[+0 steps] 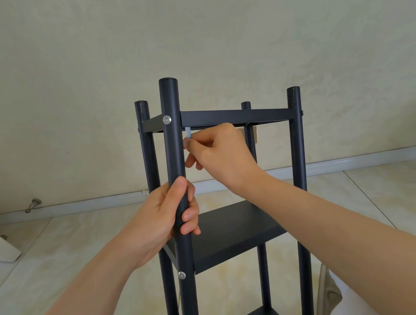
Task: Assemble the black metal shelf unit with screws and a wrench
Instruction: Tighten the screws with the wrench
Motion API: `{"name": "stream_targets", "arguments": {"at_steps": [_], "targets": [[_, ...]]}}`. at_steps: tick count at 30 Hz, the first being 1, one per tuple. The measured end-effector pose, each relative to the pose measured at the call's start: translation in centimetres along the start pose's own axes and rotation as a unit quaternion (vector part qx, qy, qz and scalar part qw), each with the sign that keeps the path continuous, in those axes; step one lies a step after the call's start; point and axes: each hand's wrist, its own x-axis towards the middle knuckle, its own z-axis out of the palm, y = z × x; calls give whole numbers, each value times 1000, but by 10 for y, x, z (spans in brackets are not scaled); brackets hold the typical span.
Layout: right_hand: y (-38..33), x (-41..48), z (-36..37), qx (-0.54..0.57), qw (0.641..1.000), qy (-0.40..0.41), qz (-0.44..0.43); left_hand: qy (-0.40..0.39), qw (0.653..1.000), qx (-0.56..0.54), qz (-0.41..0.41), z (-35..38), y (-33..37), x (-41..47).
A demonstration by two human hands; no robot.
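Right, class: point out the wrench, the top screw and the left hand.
wrench [188, 133]: head view, exposed silver shaft.
top screw [166, 119]: head view, middle of its head.
left hand [161, 213]: head view, thumb base, gripping the post [174, 148].

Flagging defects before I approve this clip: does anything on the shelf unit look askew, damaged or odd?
Nothing looks askew. Only oddities: a beige tag hanging under the top shelf by the far post, and faint pale scuffs near the top of the left post.
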Motion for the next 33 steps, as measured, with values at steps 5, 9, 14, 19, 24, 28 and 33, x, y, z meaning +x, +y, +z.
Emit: {"name": "stream_targets", "arguments": {"at_steps": [5,9,14,19,24,28,33], "targets": [[6,1,12,-11,998,35,-41,1,1000,7,0,0,1,1],[13,4,20,-21,993,75,-85,0,1000,9,0,3,2,1],[20,7,24,-17,988,110,-104,-6,1000,11,1,7,4,0],[22,6,21,-11,989,104,-103,-5,1000,16,2,8,4,0],[24,1,9,-18,998,51,-38,-12,1000,16,2,3,2,-1],[21,-3,-2,-26,999,33,-6,-18,1000,6,7,2,0,0],[10,-6,-7,-30,999,17,-8,-22,1000,8,8,3,0,1]]}}
